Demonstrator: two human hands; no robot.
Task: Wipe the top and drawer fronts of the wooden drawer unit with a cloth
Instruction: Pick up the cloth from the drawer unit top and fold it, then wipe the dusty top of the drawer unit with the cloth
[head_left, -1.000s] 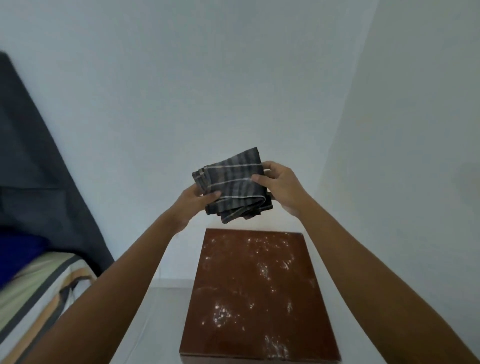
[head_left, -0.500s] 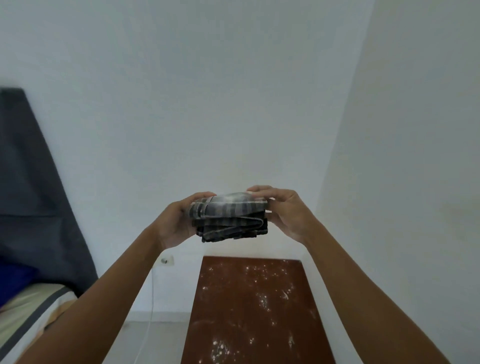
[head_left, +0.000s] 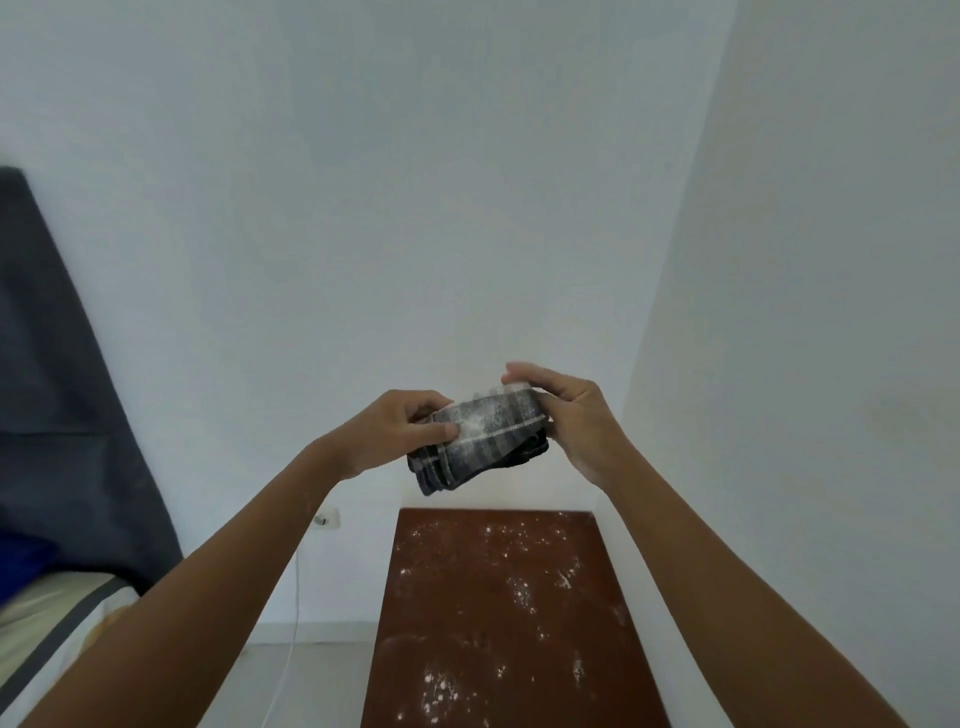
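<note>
A folded grey striped cloth (head_left: 483, 441) with a white dusty patch on its upper face is held in the air in front of the wall. My left hand (head_left: 400, 431) grips its left end, thumb on top. My right hand (head_left: 566, 415) holds its right end, fingers curled over the top edge. Below the hands lies the reddish-brown top of the wooden drawer unit (head_left: 509, 613), speckled with white powder. The drawer fronts are out of sight.
The unit stands in a corner, with a white wall behind it and another on its right. A wall socket (head_left: 326, 518) with a white cable (head_left: 291, 649) sits left of the unit. A bed (head_left: 47, 634) with a dark headboard (head_left: 62, 415) is at far left.
The cloth has been turned so its dusty face points up and it now tilts down to the left. The view has tipped upward, showing less of the unit's top.
</note>
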